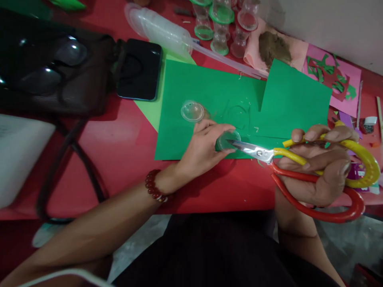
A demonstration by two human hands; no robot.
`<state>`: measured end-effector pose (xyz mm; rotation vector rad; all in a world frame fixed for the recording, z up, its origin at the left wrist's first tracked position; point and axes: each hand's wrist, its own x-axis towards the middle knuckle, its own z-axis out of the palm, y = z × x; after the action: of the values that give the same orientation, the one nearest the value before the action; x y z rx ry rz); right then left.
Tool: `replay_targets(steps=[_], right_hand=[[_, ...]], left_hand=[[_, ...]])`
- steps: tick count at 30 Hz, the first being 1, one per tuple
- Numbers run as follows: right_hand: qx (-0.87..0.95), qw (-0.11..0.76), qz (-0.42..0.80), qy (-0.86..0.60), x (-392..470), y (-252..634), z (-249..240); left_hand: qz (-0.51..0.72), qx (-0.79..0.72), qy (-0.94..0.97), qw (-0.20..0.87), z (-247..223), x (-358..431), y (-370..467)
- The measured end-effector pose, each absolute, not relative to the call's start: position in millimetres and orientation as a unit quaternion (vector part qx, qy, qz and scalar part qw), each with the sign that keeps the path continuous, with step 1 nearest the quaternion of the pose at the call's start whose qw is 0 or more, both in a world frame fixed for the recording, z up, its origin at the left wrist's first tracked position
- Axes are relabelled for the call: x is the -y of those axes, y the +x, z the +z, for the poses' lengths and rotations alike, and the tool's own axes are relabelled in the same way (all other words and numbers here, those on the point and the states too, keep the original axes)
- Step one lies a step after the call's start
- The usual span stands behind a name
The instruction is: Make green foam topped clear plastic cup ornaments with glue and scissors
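Observation:
In my right hand (320, 171) is a pair of scissors (259, 153) with one yellow and one red handle; the blades point left and look closed. Their tip meets a small clear plastic cup (231, 139), its round mouth facing up toward me. The fingers and thumb of my left hand (206, 145) grip this cup from the left, over green paper (185, 143). A clear domed plastic lid (192, 111) lies on the paper just beyond my left hand. Faint pencil outlines, one round, show on the paper near the cup.
A phone (139, 69) and a dark bag (80, 79) with glasses on it lie left. Stacked clear cups (161, 30) and several joined cups with green rims (221, 24) stand at the back. Pink paper with green scraps (329, 71) lies right, behind a smaller green sheet (296, 95).

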<state>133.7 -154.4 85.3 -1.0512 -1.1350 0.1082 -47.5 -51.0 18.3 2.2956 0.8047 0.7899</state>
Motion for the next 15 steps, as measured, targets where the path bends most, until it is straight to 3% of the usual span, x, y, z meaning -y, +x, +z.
replay_targets(steps=[15], right_hand=[[0.534, 0.724, 0.051, -0.434, 147.4, 132.4, 90.0]], left_hand=[[0.270, -0.315, 0.862, 0.292, 19.6, 51.5, -44.5]])
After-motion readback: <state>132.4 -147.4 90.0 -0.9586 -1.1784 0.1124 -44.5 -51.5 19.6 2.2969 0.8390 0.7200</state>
